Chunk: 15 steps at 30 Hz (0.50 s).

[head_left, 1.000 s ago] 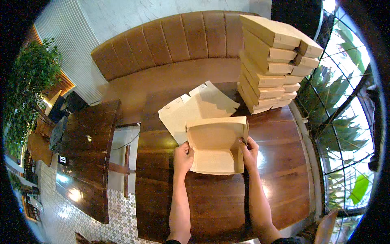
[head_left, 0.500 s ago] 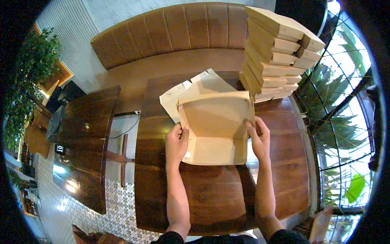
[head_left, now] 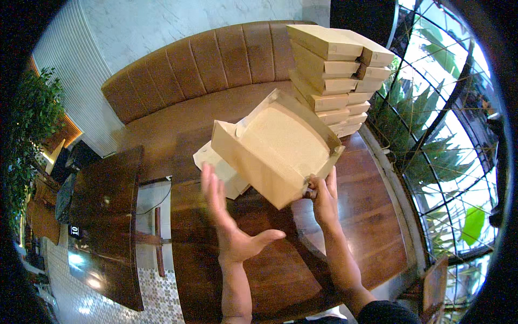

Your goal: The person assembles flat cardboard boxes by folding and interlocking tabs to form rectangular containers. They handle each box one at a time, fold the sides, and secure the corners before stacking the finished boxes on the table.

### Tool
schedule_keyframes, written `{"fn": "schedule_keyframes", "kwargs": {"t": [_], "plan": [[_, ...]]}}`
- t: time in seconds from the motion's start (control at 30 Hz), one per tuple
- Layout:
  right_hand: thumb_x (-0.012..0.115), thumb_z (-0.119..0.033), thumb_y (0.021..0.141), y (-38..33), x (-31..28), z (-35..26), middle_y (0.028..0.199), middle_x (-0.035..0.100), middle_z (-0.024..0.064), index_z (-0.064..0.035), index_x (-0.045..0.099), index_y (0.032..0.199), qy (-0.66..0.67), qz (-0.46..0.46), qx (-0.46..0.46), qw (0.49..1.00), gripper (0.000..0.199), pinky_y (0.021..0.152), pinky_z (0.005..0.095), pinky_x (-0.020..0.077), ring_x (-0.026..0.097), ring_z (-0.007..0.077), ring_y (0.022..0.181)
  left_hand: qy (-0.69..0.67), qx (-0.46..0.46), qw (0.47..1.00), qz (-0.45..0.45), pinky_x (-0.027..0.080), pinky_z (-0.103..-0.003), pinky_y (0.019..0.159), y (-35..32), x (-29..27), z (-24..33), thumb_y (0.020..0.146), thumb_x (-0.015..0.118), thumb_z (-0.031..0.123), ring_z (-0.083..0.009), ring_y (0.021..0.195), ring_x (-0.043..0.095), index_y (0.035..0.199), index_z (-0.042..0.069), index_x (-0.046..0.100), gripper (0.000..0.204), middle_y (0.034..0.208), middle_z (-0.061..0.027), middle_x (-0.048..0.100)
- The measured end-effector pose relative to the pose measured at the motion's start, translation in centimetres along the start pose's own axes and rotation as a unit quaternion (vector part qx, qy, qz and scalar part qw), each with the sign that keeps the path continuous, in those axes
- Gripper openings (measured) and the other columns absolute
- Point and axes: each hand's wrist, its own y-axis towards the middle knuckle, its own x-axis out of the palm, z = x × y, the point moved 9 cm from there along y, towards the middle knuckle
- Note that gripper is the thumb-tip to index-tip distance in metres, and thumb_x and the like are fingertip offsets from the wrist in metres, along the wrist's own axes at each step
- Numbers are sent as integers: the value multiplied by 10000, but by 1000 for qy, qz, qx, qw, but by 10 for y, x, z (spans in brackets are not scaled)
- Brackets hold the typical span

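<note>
A brown cardboard box [head_left: 280, 146], tilted and turned, is held up above the wooden table. Its inside faces me, and its raised walls show on several sides. My right hand [head_left: 322, 197] grips the box at its lower right corner, with the fingers closed on the cardboard. My left hand [head_left: 233, 229] is off the box, to its lower left, with thumb and fingers spread and nothing in it; the fingertips are slightly blurred. Behind the held box, a flat cardboard piece [head_left: 221, 171] with cut edges lies on the table, partly hidden.
A tall stack of closed cardboard boxes [head_left: 337, 81] stands on the far right of the dark wooden table [head_left: 361, 216]. Beyond it runs a brown padded bench [head_left: 216, 62]. A second table [head_left: 105, 216] is at the left, across a gap. A gridded window [head_left: 431, 135] with plants borders the right.
The box has been rotated and tilted, its corner now toward me. My left hand has let go of it and opened. The view has shifted, and the right hand still holds on.
</note>
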Motion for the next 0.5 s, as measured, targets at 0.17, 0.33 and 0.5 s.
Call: {"fn": "schedule_keyframes", "kwargs": {"t": [0.17, 0.33, 0.5], "plan": [[588, -164, 1042, -28, 43, -13, 1372, 488, 140, -115, 260, 1534, 123, -133, 39, 983, 594, 839, 378, 604, 584, 245, 1126, 57, 37, 997, -36, 182, -629, 1262, -3, 22, 2, 531, 922, 729, -509, 1594, 51, 1680, 131, 22, 1578, 1716, -325, -12], [673, -433, 1016, -51, 71, -38, 1590, 338, 179, -137, 147, 1622, 42, -230, -108, 966, 856, 1207, 495, 350, 363, 346, 1479, 97, 111, 989, 6, 219, -599, 1269, -2, 8, 12, 706, 934, 576, -486, 1590, 144, 1549, 205, 432, 1049, 1736, -262, 66], [607, -658, 987, -57, 80, -50, 1687, 221, 247, -147, 297, 1558, 48, -283, -206, 936, 826, 1260, 539, 215, 214, 394, 1579, 6, 94, 996, -5, 311, -597, 1236, -1, 4, 10, 790, 905, 499, -490, 1575, 202, 1390, 202, 565, 750, 1727, -255, 127]]}}
